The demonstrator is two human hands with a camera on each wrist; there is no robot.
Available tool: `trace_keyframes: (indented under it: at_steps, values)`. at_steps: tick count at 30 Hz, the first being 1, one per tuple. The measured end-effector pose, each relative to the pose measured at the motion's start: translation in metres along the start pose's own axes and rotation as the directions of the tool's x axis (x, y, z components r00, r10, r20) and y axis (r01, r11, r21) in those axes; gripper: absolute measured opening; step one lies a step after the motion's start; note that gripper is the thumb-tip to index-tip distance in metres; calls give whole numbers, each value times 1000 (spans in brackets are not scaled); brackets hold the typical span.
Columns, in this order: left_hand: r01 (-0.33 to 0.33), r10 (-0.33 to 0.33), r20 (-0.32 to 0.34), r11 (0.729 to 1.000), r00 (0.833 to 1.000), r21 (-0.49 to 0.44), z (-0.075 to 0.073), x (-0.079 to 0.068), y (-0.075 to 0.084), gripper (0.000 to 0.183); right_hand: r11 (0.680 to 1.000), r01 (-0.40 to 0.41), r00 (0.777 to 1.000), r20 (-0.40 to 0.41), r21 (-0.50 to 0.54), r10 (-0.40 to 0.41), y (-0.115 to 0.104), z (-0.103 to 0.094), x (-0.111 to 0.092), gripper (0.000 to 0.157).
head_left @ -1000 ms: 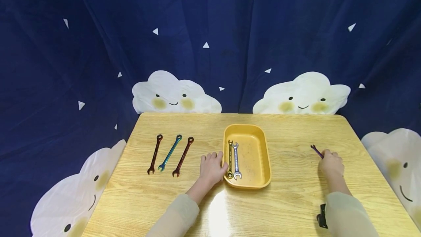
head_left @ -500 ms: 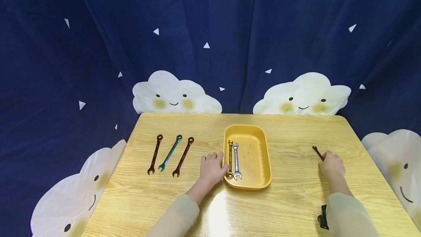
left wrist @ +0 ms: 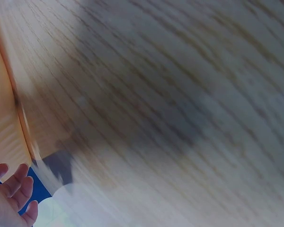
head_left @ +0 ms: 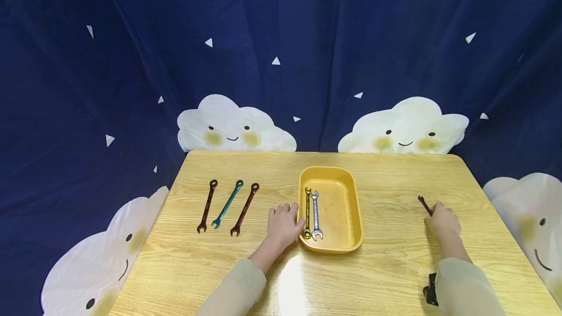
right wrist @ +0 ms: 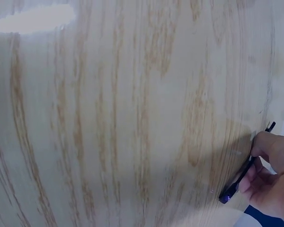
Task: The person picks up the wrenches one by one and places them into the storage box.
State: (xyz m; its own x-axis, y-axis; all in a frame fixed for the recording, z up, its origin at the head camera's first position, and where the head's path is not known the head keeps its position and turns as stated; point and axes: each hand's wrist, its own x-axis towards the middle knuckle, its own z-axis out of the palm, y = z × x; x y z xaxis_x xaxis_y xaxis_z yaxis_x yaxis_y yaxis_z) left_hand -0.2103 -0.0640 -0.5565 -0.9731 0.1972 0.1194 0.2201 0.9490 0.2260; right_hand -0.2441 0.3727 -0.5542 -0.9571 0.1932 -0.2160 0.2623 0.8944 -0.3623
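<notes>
At the left side of a yellow plastic tray (head_left: pixel 338 245), my left hand (head_left: pixel 283 226) holds the rim, thumb over it and fingers along the outer wall. The left wrist view catches the loosely bent fingers (left wrist: pixel 21 187) below the tray's wall (left wrist: pixel 2 109). Inside the tray lie a gold wrench (head_left: pixel 307 213) and a silver wrench (head_left: pixel 315 216), side by side. On the right of the table my right hand (head_left: pixel 444 221) pinches a dark wrench (head_left: pixel 424 205) between thumb and fingers. In the right wrist view this wrench (right wrist: pixel 231 191) slants low over the wood, its lower end purplish.
Left of the tray lie a dark red wrench (head_left: pixel 207 206), a blue-green wrench (head_left: pixel 227 205) and another dark red wrench (head_left: pixel 244 209). A small black object (head_left: pixel 430 289) shows beside the right sleeve. A navy curtain (head_left: pixel 272 23) with cloud shapes hangs behind the wooden table (head_left: pixel 386 257).
The wrench in my right hand has shifted slightly right and nearer, and its colour has turned from purple to dark brown-red. My left hand and the tray stay put.
</notes>
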Motion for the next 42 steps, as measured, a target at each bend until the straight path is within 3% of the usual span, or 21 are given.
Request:
trace_keyframes:
  at_steps: [15,28,42]
  values:
    - [-1,1,2,1000,1000,-4,0,-1,1,33,999,-27,999,43,17,26,-3,-4,-2,31]
    - [5,-5,13,1000,1000,-11,-1,-1,1,34,1000,-2,1000,22,13,1,-12,-5,-4,38]
    - [5,-5,18,1000,1000,-12,-3,0,1,32,998,47,999,-14,51,-46,-26,-3,-12,34]
